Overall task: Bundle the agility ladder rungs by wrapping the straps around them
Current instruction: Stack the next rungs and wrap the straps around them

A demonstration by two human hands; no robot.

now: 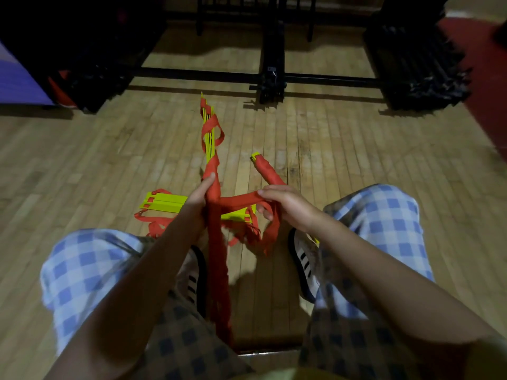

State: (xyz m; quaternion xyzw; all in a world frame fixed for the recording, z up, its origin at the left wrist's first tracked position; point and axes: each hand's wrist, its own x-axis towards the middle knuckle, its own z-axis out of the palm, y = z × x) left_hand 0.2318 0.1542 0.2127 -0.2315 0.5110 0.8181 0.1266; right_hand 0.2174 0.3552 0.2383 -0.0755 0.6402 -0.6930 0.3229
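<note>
Two hands work a bundle of yellow ladder rungs (209, 138) that extends forward and away from the seated person, its near end running down between the knees. Left hand (198, 197): fingers and thumb curled around the bundle where red strap (216, 242) already covers it; beyond this hand the rungs show yellow between looser red loops. Right hand (285, 205): fingers curled over a band of the same red strap, which runs taut and roughly level from this hand across to the bundle at the left hand. Slack strap hangs below the right hand toward the wooden floor (356, 149). Just ahead of the right hand, a second, strap-wrapped bundle (267, 171) points away, a yellow tip showing at its far end. Beneath and between both hands, loose yellow rungs (162, 202) lie flat on the floor amid tangled red strap. White striped shoes (303, 259) rest on the floor under the forearms. A black metal frame (271, 75) stands well beyond the hands.
</note>
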